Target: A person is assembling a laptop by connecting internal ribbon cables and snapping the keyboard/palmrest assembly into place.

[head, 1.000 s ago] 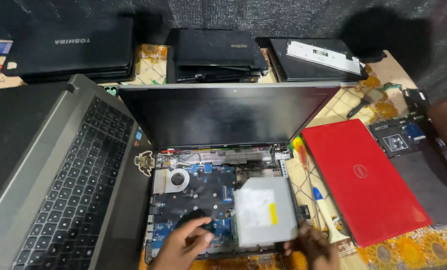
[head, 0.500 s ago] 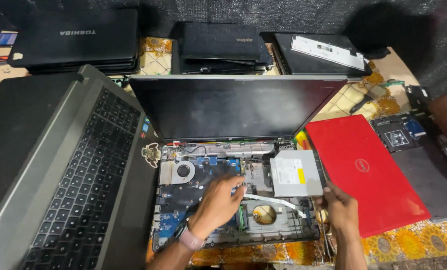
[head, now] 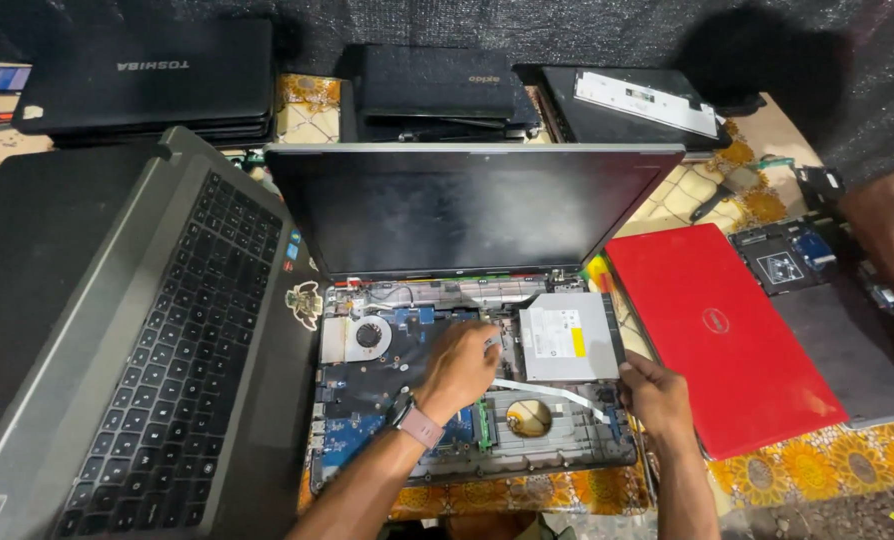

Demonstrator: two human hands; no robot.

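Far to the left of both hands lies a grey laptop (head: 167,330) opened flat, its keyboard face up, well apart from the work. Just left of the left hand (head: 459,365), inside the opened laptop base (head: 467,400), sits the round cooling fan (head: 369,336) on the blue circuit board (head: 367,400). The left hand rests on that board with its fingers curled narrow, the fingertips touching the near left edge of the silver disc drive (head: 567,338); whether they pinch anything is hidden. That placing looks meant to steady the drive from one side. A thin white ribbon cable (head: 547,392) runs between the two hands, below the drive. The right hand (head: 655,395) closes on the drive's near right corner, thumb on top, so the drive is held between both hands over its bay. Beyond the hands the dark screen (head: 467,210) stands tilted back, walling off the far side. Just right of the right hand lies a shut red laptop (head: 722,335), close enough to crowd the wrist. Further right, another person's arm (head: 892,235) reaches over a dark laptop part (head: 847,330).
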